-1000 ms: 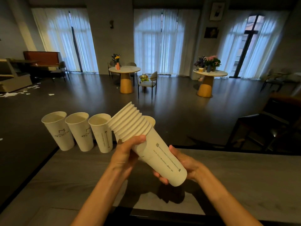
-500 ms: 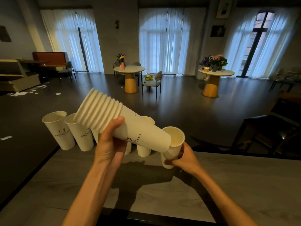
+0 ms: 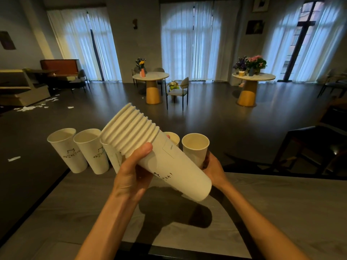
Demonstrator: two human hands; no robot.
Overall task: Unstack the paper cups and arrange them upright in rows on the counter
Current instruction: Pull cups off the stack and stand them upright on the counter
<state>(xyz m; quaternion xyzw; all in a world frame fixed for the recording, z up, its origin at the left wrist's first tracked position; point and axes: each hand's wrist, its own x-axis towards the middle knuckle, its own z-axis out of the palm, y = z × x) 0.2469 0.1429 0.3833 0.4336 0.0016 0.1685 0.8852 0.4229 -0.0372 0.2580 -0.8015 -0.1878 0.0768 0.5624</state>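
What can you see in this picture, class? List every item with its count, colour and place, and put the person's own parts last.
Stack of nested cups: one, white, tilted in the air above the counter.
Single cups: five show, white with dark print; cup on the far left, the next one, two partly hidden behind the stack, and the cup on the right.
Counter: one, grey wood grain, foreground.
Round tables: two, pale tops on yellow bases, mid-room and right; flowers on each.
Chair: one, grey, by the middle table.
Paper scraps: several, white, on the floor at left.
Left hand: grips the stack.
Right hand: around the right cup.
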